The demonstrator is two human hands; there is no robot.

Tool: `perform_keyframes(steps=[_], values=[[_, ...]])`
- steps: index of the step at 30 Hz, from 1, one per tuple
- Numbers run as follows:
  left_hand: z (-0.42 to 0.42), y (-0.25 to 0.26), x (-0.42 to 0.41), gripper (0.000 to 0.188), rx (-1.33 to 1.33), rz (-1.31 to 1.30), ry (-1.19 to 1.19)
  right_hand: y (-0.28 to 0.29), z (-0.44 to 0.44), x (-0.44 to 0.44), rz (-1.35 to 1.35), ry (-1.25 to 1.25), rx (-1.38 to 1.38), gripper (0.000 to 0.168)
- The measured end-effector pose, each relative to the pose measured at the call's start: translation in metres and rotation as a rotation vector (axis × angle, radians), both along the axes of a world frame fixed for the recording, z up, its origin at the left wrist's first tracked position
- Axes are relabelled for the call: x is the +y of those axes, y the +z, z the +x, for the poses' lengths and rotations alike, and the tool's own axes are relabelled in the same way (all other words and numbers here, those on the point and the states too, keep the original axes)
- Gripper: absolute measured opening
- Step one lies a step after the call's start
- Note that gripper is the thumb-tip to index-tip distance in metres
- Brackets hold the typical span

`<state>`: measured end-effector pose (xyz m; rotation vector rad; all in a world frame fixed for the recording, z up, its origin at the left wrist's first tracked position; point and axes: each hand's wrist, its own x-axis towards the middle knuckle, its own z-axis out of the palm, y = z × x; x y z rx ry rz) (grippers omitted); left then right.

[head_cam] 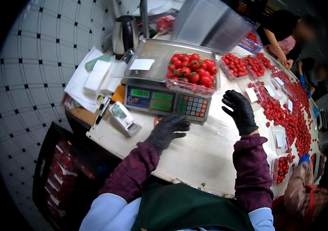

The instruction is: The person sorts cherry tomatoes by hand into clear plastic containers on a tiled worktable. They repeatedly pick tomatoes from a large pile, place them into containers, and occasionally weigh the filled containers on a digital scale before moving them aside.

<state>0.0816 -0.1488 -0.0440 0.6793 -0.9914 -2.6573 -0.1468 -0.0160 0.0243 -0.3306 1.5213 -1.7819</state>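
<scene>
A clear plastic punnet of cherry tomatoes sits on the right half of the metal pan of a digital weighing scale, whose green displays are lit. My left hand, in a black glove, hovers by the scale's front edge, fingers apart and holding nothing. To the right of the scale, my right hand, also black-gloved, is raised with its fingers spread and slightly curled; nothing is in it. A white label lies on the left part of the pan.
Filled punnets and loose cherry tomatoes cover the table's right side, where other people work. Stacked clear containers stand behind the scale, near a steel kettle. A white handheld device and a marker lie left. A black crate holds packed punnets.
</scene>
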Motion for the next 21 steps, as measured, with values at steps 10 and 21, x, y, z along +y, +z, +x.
perform_keyframes(steps=[10,21], values=[[-0.001,0.012,-0.013,0.026,-0.033,-0.079,-0.028,0.013,-0.003,-0.019,0.027,0.096,0.074,0.025],[-0.024,0.036,-0.132,0.028,0.243,0.248,0.377,0.024,0.000,-0.061,-0.010,0.134,0.135,0.013]])
